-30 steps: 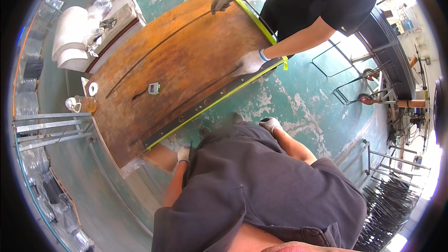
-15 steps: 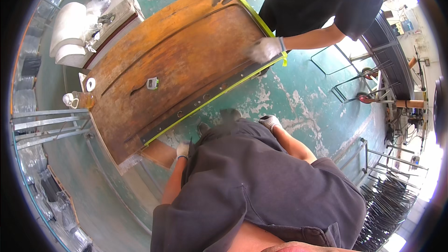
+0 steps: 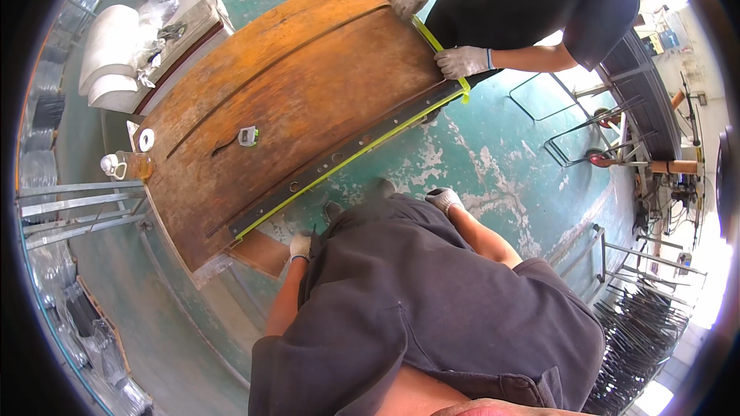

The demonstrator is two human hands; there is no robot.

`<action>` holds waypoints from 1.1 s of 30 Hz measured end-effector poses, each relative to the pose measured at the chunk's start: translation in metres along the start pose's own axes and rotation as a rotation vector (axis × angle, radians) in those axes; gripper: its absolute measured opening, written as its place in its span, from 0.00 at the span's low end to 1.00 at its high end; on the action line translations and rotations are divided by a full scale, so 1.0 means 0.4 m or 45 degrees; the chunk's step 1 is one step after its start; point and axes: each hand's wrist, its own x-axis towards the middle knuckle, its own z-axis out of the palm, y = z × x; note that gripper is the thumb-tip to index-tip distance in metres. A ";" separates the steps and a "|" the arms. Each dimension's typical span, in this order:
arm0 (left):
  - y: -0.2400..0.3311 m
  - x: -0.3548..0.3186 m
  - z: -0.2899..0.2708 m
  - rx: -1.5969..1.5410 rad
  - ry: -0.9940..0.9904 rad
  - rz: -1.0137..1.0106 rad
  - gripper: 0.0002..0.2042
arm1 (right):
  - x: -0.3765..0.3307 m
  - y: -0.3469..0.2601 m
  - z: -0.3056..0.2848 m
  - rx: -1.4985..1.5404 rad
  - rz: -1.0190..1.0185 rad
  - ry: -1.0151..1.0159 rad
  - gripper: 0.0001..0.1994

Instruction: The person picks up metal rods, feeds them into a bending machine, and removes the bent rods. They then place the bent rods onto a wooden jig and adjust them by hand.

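My left hand, in a pale work glove, is beside my dark shirt, just off the near edge of the table. The shirt covers part of its fingers, and a thin dark bit shows by its tip; I cannot tell if it is held. My right hand, also gloved, is by my right hip, its fingertips hidden from me. In front stands a worn brown wooden table. A yellow-green strip follows its near edge, beside a dark drilled bar. Another yellow-green strip lies along the right end.
Across the right end a co-worker in black keeps both gloved hands on the strip. A tape measure, tape roll and bottle are on the left half. White rolls lie far left; metal racks flank the table.
The co-worker's hands have shifted to the table's right end and now rest on the strip there; the nearer one was blurred over the tabletop. My hands stay nearly where they were.
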 end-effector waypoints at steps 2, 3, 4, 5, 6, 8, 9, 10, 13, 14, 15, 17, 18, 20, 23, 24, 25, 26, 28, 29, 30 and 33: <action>-0.003 0.010 0.010 -0.025 0.007 0.012 0.22 | 0.002 0.015 -0.003 -0.005 -0.005 0.015 0.21; 0.000 0.025 0.012 0.035 -0.024 0.049 0.22 | 0.004 0.023 -0.004 -0.012 -0.010 0.023 0.21; -0.036 0.050 0.028 0.088 -0.042 0.067 0.22 | 0.009 0.024 -0.002 -0.028 -0.028 0.015 0.21; -0.076 0.072 0.053 0.138 -0.063 0.080 0.22 | 0.008 0.018 -0.003 -0.032 -0.029 0.002 0.21; -0.112 0.091 0.085 0.066 -0.035 0.078 0.21 | 0.007 0.010 -0.004 -0.035 -0.028 -0.013 0.21; -0.153 0.110 0.130 -0.071 0.010 0.087 0.20 | -0.007 0.002 -0.010 -0.023 -0.024 -0.012 0.20; -0.165 0.112 0.138 -0.062 0.002 0.092 0.19 | -0.010 -0.001 -0.012 -0.017 -0.026 -0.008 0.20; -0.164 0.116 0.140 -0.054 -0.006 0.095 0.19 | -0.008 0.000 -0.013 -0.014 -0.029 -0.004 0.20; -0.146 0.090 0.131 0.054 0.023 0.109 0.19 | 0.007 0.010 -0.007 -0.045 -0.030 0.009 0.19; -0.097 0.070 0.088 0.191 -0.054 0.161 0.19 | 0.008 0.023 -0.008 -0.019 -0.018 0.019 0.19; -0.064 0.053 0.063 0.230 -0.077 0.173 0.19 | 0.005 0.030 -0.009 0.006 -0.016 0.016 0.19; -0.028 0.016 0.037 0.197 -0.071 0.152 0.19 | 0.006 0.038 -0.008 0.020 -0.017 0.000 0.18; -0.020 0.001 0.035 0.125 -0.036 0.113 0.19 | 0.003 0.035 -0.011 -0.005 -0.005 -0.001 0.18; 0.039 -0.008 0.004 0.273 -0.119 0.239 0.19 | -0.022 0.042 -0.021 -0.007 -0.010 0.017 0.18; 0.022 -0.022 0.029 0.187 -0.051 0.113 0.20 | -0.032 0.023 -0.028 -0.070 -0.116 -0.090 0.17; 0.010 -0.026 0.031 0.114 -0.006 0.137 0.19 | 0.000 0.067 -0.018 -0.049 -0.149 -0.097 0.16; 0.089 -0.051 -0.003 0.050 -0.059 0.146 0.19 | 0.048 0.140 -0.001 -0.017 -0.155 -0.068 0.16; -0.065 -0.035 0.060 0.203 0.048 0.163 0.18 | 0.026 0.082 -0.008 -0.100 -0.240 -0.126 0.16; 0.057 -0.061 0.031 -0.051 0.000 0.020 0.17 | 0.049 0.111 -0.009 -0.193 -0.259 -0.096 0.18; 0.063 -0.077 0.025 -0.055 0.014 -0.004 0.16 | 0.048 0.106 -0.011 -0.236 -0.282 -0.129 0.18; 0.064 -0.088 0.024 -0.067 0.028 -0.027 0.16 | 0.047 0.098 -0.017 -0.237 -0.280 -0.149 0.18; 0.095 -0.105 0.010 -0.147 0.163 0.028 0.15 | 0.076 0.138 -0.016 -0.223 -0.268 -0.149 0.17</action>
